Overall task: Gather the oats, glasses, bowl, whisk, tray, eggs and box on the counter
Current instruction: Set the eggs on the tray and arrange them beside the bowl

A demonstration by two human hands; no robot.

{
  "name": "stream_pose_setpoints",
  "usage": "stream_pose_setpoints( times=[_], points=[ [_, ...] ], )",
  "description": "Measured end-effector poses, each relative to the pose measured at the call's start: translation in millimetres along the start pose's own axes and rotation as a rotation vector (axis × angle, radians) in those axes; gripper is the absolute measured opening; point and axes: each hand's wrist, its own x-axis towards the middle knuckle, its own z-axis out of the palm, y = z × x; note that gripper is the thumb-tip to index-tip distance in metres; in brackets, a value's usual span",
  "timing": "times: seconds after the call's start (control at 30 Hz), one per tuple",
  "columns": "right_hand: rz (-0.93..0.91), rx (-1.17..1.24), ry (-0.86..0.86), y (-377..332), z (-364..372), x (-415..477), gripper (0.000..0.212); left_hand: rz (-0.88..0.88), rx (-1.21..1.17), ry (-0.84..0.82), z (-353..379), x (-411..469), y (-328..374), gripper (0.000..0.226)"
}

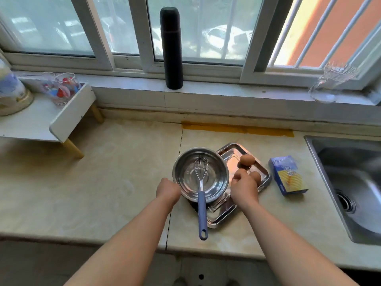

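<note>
A steel bowl sits on the left part of a steel tray on the counter. A whisk with a blue handle lies in the bowl, its handle sticking out toward me. Two brown eggs lie on the tray: one at the far side, one beside my right hand. My left hand grips the bowl's left rim. My right hand is curled at the bowl's right rim, touching the nearer egg. A blue and yellow box lies right of the tray. Painted glasses and an oats can stand on a white shelf at the left.
A steel sink is sunk into the counter at the right. A black flask and a clear glass jug stand on the window sill. The white shelf on wooden legs overhangs the counter's left part.
</note>
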Motion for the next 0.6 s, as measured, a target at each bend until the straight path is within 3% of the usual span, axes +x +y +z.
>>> stream_pose_setpoints(
  times=[0.07,0.13,0.33,0.6],
  points=[
    [0.041,0.005,0.051,3.6,-1.7,-4.1,0.012,-0.053,-0.103,-0.053,-0.2,0.2,-4.3,0.013],
    [0.118,0.051,0.102,9.5,-3.7,-7.5,0.008,-0.104,-0.160,-0.108,2.0,2.1,-9.1,0.016],
    [0.329,0.114,0.201,30.2,-8.8,-10.6,0.036,-0.162,-0.265,-0.314,18.9,-3.5,-16.9,0.016],
    [0.443,0.240,0.078,45.9,0.1,5.8,0.030,-0.146,-0.236,-0.295,31.3,-6.5,-18.7,0.029]
  ],
)
